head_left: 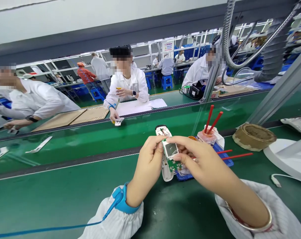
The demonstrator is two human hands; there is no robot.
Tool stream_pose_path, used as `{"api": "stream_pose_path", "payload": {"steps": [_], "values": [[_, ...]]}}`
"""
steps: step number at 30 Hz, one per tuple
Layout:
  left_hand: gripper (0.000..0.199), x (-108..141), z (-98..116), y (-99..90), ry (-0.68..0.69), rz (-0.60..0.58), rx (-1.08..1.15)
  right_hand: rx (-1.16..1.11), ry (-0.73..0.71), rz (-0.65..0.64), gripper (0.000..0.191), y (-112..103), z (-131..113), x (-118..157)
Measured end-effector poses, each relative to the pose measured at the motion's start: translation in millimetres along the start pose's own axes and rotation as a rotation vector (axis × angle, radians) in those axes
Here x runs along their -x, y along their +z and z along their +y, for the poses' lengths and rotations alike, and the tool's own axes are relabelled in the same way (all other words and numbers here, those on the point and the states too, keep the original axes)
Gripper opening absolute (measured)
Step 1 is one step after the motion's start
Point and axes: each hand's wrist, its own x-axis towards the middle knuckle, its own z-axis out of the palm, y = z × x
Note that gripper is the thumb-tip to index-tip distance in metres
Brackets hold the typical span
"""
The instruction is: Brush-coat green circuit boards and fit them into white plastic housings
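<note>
Both hands meet above the bench around a small green circuit board (174, 166) with a grey display screen (170, 150) on it. The board lies over a long white plastic housing (167, 175), tilted slightly against it; whether it is seated cannot be told. My left hand (149, 157) is closed, with thumb and index finger gripping the left side of the board and housing. With its fingers bent round the right side, my right hand (196, 154) pinches the board by the screen. A blue wrist strap (130, 200) circles my left wrist.
Behind my right hand sit a blue tray (228, 162) and a small container (206, 136) with red sticks. Right of them are a brown round roll (252, 136) and a white stand base (282, 151). Across the green conveyor (73, 146), a co-worker's hand (114, 116) holds a white part.
</note>
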Motion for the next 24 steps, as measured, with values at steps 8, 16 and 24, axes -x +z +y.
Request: {"api": "stream_pose_path", "payload": {"steps": [8,16,24], "values": [[0.024,2.6,5.9,0.7,0.072,-0.033,-0.059,-0.249,0.101,-0.051,0.038,1.7,0.0,1.1],[0.020,5.1,4.5,0.0,0.055,0.023,-0.039,-0.122,0.050,-0.010,0.045,-1.3,-5.0,1.4],[0.025,5.6,6.5,-1.2,0.116,-0.055,-0.085,-0.048,0.061,-0.093,0.057,-6.5,-6.8,4.3]]}}
